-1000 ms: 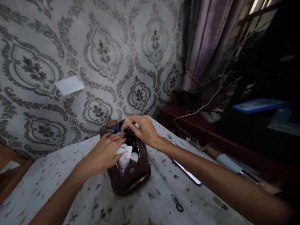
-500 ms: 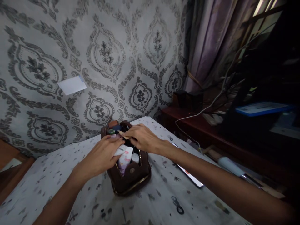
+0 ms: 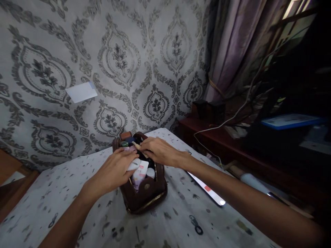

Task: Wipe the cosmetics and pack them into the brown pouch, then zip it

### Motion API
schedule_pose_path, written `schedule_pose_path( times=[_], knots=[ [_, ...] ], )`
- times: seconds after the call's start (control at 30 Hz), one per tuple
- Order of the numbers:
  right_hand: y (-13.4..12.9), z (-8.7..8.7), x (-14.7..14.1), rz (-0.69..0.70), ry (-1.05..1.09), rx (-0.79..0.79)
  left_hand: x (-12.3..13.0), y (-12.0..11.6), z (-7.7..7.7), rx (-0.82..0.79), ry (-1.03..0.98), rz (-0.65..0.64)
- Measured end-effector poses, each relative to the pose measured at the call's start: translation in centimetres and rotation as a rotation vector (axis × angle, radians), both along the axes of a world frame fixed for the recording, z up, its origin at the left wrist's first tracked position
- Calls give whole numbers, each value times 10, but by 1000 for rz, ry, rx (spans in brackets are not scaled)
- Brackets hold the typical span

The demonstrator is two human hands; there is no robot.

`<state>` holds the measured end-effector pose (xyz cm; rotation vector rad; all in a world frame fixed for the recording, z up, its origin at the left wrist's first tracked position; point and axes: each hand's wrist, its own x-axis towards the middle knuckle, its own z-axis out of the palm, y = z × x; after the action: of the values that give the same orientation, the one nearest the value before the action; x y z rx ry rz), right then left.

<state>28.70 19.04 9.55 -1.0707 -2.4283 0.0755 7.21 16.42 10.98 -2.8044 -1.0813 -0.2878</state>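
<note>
Head view: hands look busy inside the open brown bag (image 3: 144, 199); right hand (image 3: 161, 151) pinches a slim tan tube (image 3: 136, 145) near its 12; left hand (image 3: 113, 170) covers its 10, can't tell if gripping; crowded, so next move wants care imo

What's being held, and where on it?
Right hand: slim beige item, pinched on its body behind the exposed narrow tip. Left hand: touches a white item in the bag; grip can't be told.

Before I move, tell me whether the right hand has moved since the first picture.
Yes, down: the right hand sits lower against the far corner of the patterned cloth.
</note>
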Motion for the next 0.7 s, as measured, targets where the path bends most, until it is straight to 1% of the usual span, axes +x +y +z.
schedule_pose_path(
  times=[0.1,0.17,0.23,0.3,0.37,0.47,0.53,0.57,0.63,0.7],
  knots=[
    [3,-8,-1,6,42,81,4,1,-1,-16,7,5],
    [4,-12,-3,-26,35,79,6,1,-1,-24,4,15],
    [3,-13,-5,-26,24,50,7,0,-1,-50,-29,15],
    [2,-14,-6,-27,56,38,7,-2,0,-98,-136,11],
    [-1,-17,-4,-52,149,49,5,-7,2,-156,-343,34],
    [-3,-27,0,-126,346,66,-4,-14,1,-212,-758,160],
    [-4,-36,2,-186,464,29,-16,-18,-4,-234,-1012,265],
    [-4,-40,1,-218,516,-11,-23,-19,-8,-256,-1106,315],
    [-4,-45,-2,-270,613,-126,-39,-20,-18,-301,-1192,407],
    [-6,-45,-8,-248,693,-230,-57,-22,-30,-307,-1116,528]
  ],
)
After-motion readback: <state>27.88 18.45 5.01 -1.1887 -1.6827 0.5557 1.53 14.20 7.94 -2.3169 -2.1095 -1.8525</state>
